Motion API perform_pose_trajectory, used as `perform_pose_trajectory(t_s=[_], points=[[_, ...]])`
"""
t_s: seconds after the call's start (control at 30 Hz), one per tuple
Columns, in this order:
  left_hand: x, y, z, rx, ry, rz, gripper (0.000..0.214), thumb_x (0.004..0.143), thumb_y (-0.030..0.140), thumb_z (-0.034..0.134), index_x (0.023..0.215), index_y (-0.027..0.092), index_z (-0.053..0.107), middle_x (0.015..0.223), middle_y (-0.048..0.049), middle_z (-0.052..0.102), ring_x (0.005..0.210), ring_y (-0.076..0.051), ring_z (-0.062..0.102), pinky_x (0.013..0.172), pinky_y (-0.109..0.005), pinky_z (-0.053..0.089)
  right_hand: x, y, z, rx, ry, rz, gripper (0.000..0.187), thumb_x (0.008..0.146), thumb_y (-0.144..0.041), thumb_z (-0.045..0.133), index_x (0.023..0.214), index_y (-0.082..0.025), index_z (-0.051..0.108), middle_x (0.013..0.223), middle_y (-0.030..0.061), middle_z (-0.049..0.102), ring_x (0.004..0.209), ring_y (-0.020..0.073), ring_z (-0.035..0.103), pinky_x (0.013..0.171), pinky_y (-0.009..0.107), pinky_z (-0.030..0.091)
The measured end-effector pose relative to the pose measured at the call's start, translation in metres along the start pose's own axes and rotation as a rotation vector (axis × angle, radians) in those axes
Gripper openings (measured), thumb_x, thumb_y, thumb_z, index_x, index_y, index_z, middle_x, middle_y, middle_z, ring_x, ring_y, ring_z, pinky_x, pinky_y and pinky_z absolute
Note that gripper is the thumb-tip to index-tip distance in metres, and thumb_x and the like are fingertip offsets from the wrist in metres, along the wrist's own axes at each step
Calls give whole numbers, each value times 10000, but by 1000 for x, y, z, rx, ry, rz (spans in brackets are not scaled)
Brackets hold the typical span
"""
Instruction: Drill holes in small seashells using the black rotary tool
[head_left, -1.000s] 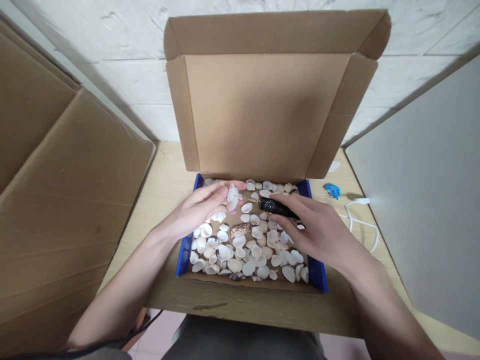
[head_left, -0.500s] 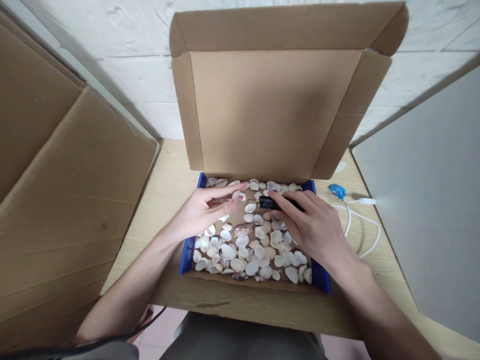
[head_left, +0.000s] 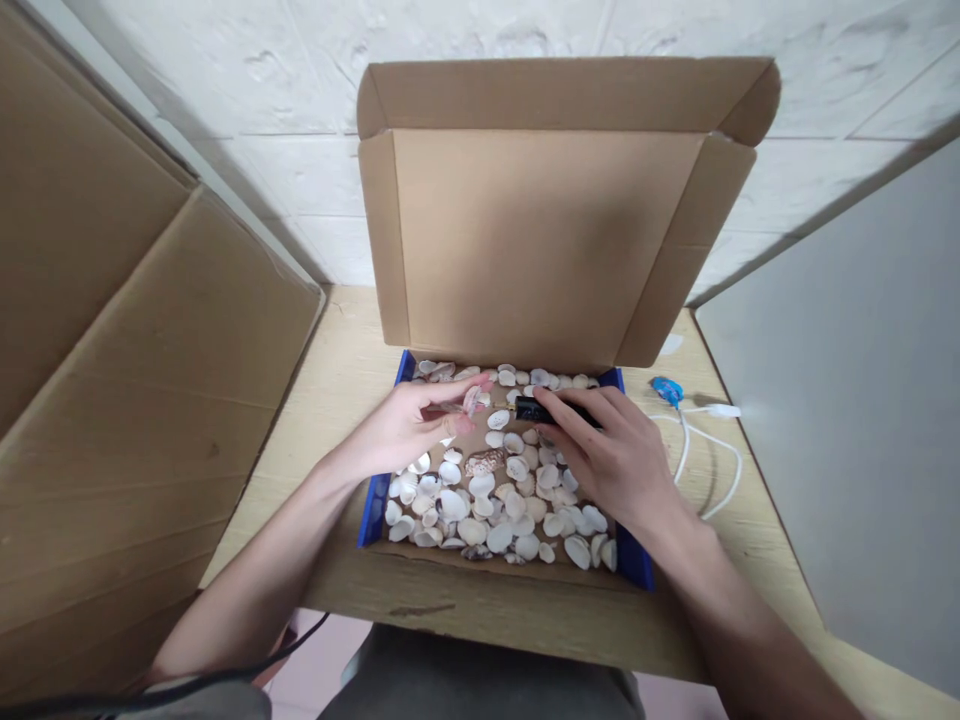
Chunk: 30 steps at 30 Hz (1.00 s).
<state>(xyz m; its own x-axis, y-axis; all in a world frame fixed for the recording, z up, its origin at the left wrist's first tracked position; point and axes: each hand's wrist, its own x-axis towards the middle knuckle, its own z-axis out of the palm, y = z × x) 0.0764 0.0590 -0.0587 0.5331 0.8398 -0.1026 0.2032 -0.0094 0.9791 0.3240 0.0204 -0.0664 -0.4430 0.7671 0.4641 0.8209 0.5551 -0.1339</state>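
Note:
An open cardboard box (head_left: 637, 565) with blue sides stands on the wooden desk, its lid (head_left: 547, 230) upright at the back. Several pale seashells (head_left: 487, 500) cover its floor. My left hand (head_left: 409, 425) hovers over the box's back left and pinches a small pinkish shell (head_left: 472, 400) between thumb and fingers. My right hand (head_left: 611, 455) is closed on a small black tube-shaped tool (head_left: 536, 410), whose tip points left at that shell.
Large cardboard sheets (head_left: 127, 400) lean at the left. A grey panel (head_left: 847, 400) stands at the right. A white cable (head_left: 709, 460) and a small blue object (head_left: 666, 390) lie on the desk (head_left: 337, 350) right of the box. A white wall is behind.
The shell in my left hand has turned from broad face up to nearly edge on. Both hands stay over the back of the box; the view has shifted slightly.

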Motion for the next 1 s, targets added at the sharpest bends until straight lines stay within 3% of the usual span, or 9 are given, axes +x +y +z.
perform_pose_trajectory(t_s=[0.2, 0.4, 0.53, 0.63, 0.83, 1.0], points=[[-1, -1, -2, 23, -15, -11, 455, 857, 266, 632, 1300, 194, 558, 1358, -95, 565, 1261, -250, 522, 1067, -439, 406, 0, -2, 1, 47, -148, 22, 334, 962, -378, 432, 1136, -146, 596, 856, 70, 680, 695, 157, 608, 550, 252, 431], [-1, -2, -1, 4, -2, -27, 481, 837, 269, 657, 1302, 191, 558, 1340, -102, 581, 1227, -256, 554, 1043, -439, 434, 3, -1, -2, 6, 63, -60, 260, 902, -212, 550, 1150, -162, 607, 923, 73, 683, 762, 167, 579, 680, 288, 464], [0, 1, -1, -13, 9, -18, 397, 840, 293, 656, 1218, 173, 633, 1338, -114, 582, 1286, -270, 494, 1077, -443, 392, 1, -2, 0, 18, 8, -51, 290, 935, -309, 505, 1154, -145, 605, 832, 54, 676, 692, 140, 588, 555, 249, 427], [0, 5, -1, -56, 6, -20, 387, 835, 307, 662, 1192, 159, 650, 1311, -130, 604, 1260, -276, 521, 1065, -449, 405, 1, -2, -1, 30, 30, -59, 288, 921, -296, 531, 1147, -138, 615, 839, 54, 676, 696, 141, 586, 565, 254, 435], [1, 12, 0, -212, 6, -24, 411, 813, 293, 695, 1203, 177, 635, 1116, -118, 712, 928, -210, 692, 874, -378, 545, -1, 0, -2, 2, 108, -64, 353, 864, -152, 579, 1205, -239, 608, 960, 55, 677, 796, 162, 584, 697, 290, 469], [2, 16, -1, -171, 30, -31, 308, 807, 279, 705, 1091, 160, 699, 1051, -105, 727, 908, -198, 679, 836, -343, 555, -1, -5, 1, 32, 90, -54, 316, 908, -304, 552, 1183, -160, 613, 777, 25, 657, 657, 122, 572, 532, 237, 420]])
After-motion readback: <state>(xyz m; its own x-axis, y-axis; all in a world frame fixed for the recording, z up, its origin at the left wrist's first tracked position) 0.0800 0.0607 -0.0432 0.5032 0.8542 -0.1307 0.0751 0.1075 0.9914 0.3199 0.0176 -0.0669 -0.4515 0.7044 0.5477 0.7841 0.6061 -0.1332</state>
